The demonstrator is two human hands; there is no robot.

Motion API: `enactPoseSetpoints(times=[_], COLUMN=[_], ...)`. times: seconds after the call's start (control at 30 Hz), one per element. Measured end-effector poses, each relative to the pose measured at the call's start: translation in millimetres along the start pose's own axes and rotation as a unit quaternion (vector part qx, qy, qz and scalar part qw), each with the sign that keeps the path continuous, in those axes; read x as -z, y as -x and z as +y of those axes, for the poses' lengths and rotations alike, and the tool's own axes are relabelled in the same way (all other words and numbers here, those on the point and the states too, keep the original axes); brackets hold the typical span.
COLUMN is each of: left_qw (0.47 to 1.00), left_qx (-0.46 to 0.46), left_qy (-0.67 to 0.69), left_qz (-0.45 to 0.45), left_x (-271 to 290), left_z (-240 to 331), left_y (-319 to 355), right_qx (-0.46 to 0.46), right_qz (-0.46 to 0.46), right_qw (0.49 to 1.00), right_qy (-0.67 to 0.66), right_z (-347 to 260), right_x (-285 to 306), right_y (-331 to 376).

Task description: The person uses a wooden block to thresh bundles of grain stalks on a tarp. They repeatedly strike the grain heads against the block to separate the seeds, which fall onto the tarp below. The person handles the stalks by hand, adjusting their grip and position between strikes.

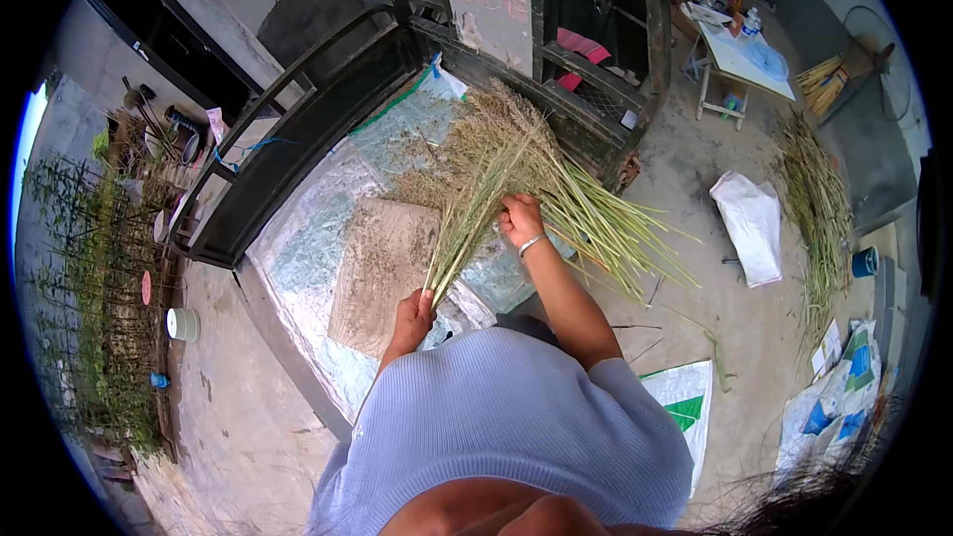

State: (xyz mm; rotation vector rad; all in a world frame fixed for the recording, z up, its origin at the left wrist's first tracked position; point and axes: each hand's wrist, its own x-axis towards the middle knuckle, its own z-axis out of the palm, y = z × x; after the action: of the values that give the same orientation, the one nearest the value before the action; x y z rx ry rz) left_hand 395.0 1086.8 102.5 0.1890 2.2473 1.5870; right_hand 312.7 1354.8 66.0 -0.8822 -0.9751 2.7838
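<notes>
Stalks in a slim green bunch (475,210), feathery and paler toward their seed heads, slant from the near left to the far right over the middle of the work area. The left hand (412,318) is curled round their lower ends, thumb laid along the stems, pinching them together. The right hand (521,219), with a bracelet (531,245) at the wrist, has its fingers bent in at the right side of the bunch; whether they pinch any stems I cannot tell. Just beyond lies a larger pile (608,208), its smooth yellow-green stems fanned to the near right and its brownish, bushy heads at the far side.

Below the bunch, a worn brown board (382,273) strewn with crumbs of chaff rests on a silvery sheet (298,258). Dark metal rails (273,174) edge the sheet on the far left, and a dark panel (566,129) bounds it behind the pile. Room for moving lies to the right, where concrete floor (685,174) runs between the stem ends and a white sack (747,228).
</notes>
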Motion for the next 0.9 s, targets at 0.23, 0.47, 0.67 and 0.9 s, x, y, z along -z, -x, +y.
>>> enactPoseSetpoints(times=[0.23, 0.47, 0.67, 0.9], left_qw=[0.988, 0.958, 0.950, 0.941], left_qx=[0.096, 0.153, 0.170, 0.194], left_qy=[0.032, 0.186, 0.200, 0.216], left_qz=[0.119, 0.152, 0.167, 0.173], left_x=[34.9, 45.7, 44.6, 38.2], left_z=[-45.2, -43.9, -44.1, -57.0], left_y=[58.6, 89.6, 105.7, 120.5], right_qx=[0.050, 0.055, -0.068, -0.109], right_qz=[-0.127, -0.205, -0.315, -0.309], right_qw=[0.990, 0.969, 0.928, 0.923], right_qy=[0.044, 0.128, 0.190, 0.203], right_z=[-16.5, 36.2, 88.1, 93.6], right_x=[-40.9, -93.8, -110.0, -118.0], right_y=[-42.3, -36.5, -16.8, -22.9])
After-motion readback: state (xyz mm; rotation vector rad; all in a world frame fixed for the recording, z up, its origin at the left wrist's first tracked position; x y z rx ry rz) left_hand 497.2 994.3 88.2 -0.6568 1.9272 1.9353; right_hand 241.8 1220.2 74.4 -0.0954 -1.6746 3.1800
